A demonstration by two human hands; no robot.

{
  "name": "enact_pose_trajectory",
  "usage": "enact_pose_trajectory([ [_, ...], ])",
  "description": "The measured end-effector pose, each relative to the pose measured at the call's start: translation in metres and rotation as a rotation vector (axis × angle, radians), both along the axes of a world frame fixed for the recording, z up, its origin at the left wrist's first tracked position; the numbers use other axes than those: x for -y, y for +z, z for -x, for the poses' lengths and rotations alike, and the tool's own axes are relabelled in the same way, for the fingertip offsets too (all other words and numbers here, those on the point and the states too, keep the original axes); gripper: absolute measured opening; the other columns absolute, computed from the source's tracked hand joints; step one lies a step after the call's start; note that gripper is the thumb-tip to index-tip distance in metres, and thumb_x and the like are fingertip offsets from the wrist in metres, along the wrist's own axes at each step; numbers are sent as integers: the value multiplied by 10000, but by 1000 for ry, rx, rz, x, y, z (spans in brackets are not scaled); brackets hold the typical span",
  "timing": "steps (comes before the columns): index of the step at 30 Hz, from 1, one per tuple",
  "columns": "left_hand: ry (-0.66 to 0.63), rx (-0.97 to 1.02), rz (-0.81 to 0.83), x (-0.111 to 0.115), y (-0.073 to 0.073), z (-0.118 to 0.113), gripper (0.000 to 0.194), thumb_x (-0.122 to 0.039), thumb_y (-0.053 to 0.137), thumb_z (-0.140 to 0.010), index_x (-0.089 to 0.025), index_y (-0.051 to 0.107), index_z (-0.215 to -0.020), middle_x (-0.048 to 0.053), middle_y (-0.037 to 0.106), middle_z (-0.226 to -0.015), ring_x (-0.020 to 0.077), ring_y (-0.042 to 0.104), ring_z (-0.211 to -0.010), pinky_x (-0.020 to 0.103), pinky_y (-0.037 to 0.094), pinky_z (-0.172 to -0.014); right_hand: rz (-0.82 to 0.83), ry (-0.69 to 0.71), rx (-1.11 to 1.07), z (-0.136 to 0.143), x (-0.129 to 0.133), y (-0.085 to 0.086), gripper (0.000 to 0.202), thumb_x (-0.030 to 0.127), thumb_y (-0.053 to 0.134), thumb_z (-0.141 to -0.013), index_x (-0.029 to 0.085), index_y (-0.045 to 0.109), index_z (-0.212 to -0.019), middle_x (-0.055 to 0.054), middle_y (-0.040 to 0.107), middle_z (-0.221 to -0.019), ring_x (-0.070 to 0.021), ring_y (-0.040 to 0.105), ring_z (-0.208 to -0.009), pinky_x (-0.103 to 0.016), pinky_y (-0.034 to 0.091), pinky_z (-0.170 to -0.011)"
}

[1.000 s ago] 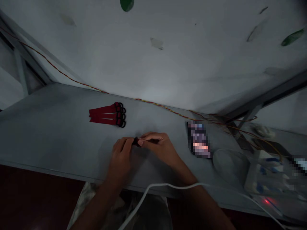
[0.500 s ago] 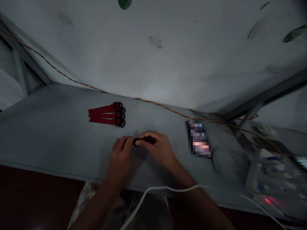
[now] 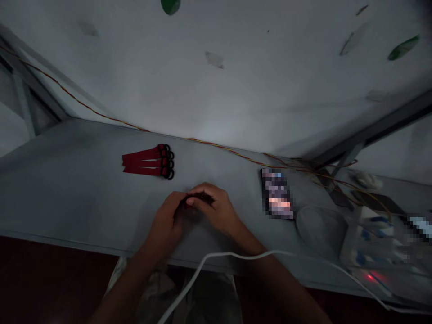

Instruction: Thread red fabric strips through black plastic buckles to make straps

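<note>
My left hand (image 3: 168,220) and my right hand (image 3: 216,204) meet over the front part of the grey table. Their fingers are closed together round a small black piece (image 3: 184,200), mostly hidden by the fingers, so its kind cannot be made out. The right thumb presses against it near the left fingertips. Beyond my hands, to the left, several red straps (image 3: 141,162) lie fanned out flat, their ends with black D-shaped rings (image 3: 168,163) pointing right.
A phone (image 3: 277,194) with a lit, blurred screen lies right of my hands. A white cable (image 3: 232,254) crosses above my forearms. A box with blue-and-white parts (image 3: 367,240) stands at the right. Twisted wires (image 3: 229,147) run along the wall.
My hands have drawn closer together, and the left fingers now curl inward, covering more of the black piece. The whole view has shifted slightly; the red straps lie unchanged.
</note>
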State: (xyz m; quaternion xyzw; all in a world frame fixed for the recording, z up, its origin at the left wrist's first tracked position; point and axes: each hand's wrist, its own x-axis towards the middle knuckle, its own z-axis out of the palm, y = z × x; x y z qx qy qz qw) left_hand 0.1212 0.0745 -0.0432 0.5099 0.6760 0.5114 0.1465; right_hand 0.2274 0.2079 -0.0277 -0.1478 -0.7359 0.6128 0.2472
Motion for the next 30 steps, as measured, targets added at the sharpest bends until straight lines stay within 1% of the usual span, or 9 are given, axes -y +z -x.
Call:
enact_pose_trajectory([
  [3, -45, 57, 2, 0, 3, 0, 235, -70, 412, -923, -201, 586, -1010, 16, 618, -941, 146, 578, -880, 281, 457, -815, 209, 103, 20, -1, -6, 2, 237, 404, 705, -867, 171, 681, -898, -9, 674, -783, -106, 627, -619, -242, 527, -631],
  [7, -10, 6, 16, 0, 3, -1, 214, -86, 408, -926, -192, 582, -990, 38, 611, -954, 162, 575, -899, 300, 459, -825, 317, 191, 79, -3, -12, 2, 260, 417, 680, -889, 163, 624, -877, 3, 664, -733, -111, 652, -636, -240, 518, -654],
  [11, 57, 1, 70, -1, 2, -1, 210, -143, 406, -959, -206, 578, -1064, 29, 648, -970, 155, 605, -876, 285, 474, -792, 445, 243, 135, -5, -13, 0, 324, 386, 800, -774, 168, 584, -881, 8, 670, -740, -120, 659, -666, -249, 516, -681],
  [14, 101, 11, 102, 0, 2, -2, 205, -168, 430, -954, -214, 572, -1094, 26, 675, -989, 153, 633, -866, 271, 489, -769, 423, 222, 141, -6, -11, 0, 407, 305, 880, -664, 181, 590, -920, 10, 680, -799, -122, 656, -742, -240, 503, -709],
  [16, 125, 8, 106, 0, 2, -2, 196, -192, 441, -956, -219, 573, -1099, 26, 689, -997, 154, 652, -869, 265, 498, -760, 344, 178, 105, -7, -10, 1, 412, 282, 881, -659, 188, 618, -962, 4, 685, -855, -122, 649, -782, -242, 502, -727],
  [19, 174, 3, 122, 0, 2, -4, 170, -261, 461, -965, -226, 568, -1092, 23, 709, -971, 161, 677, -827, 263, 503, -712, 281, 129, 62, -5, -9, 3, 373, 287, 847, -707, 188, 673, -1022, -10, 689, -897, -122, 646, -796, -256, 516, -756],
  [24, 284, -1, 126, 0, -1, -6, 126, -299, 495, -939, -223, 530, -1033, 13, 718, -873, 173, 685, -730, 260, 489, -616, 380, 153, 84, -2, -8, 1, 340, 332, 832, -726, 172, 707, -998, -19, 700, -830, -127, 651, -719, -282, 535, -728],
  [27, 286, -82, 103, 0, 0, -7, 101, -253, 475, -923, -223, 546, -988, 19, 707, -855, 179, 674, -734, 272, 490, -625, 415, 159, 98, -2, -8, -1, 339, 354, 831, -731, 177, 695, -986, -19, 699, -822, -126, 642, -704, -282, 527, -713],
  [30, 287, -161, 79, 1, 0, -7, 151, -196, 451, -909, -223, 584, -974, 33, 697, -868, 188, 666, -795, 290, 503, -678, 414, 172, 130, -2, -8, -2, 336, 348, 828, -736, 189, 688, -998, -6, 686, -802, -111, 610, -677, -259, 495, -680],
])
